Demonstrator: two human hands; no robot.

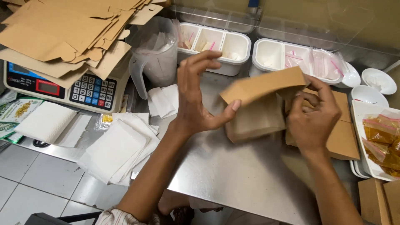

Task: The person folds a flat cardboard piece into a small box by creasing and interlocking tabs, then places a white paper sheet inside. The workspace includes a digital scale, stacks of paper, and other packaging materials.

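Note:
A brown cardboard box (pixel 258 104) is held just above the steel table (pixel 233 175), its lid flap raised. My left hand (pixel 196 100) has its thumb pressed against the left end of the flap, with the fingers spread upward. My right hand (pixel 312 116) grips the right side of the box, fingers curled over its edge. More flat brown cardboard (pixel 343 139) lies under and behind my right hand.
A stack of flat cardboard blanks (pixel 62 33) rests on a weighing scale (pixel 62 85) at the left. White paper sheets (pixel 121 146), a plastic jug (pixel 156 54), white compartment bins (pixel 216 43), small white bowls (pixel 377 81) and bagged orange sauce (pixel 381 139) surround the hands.

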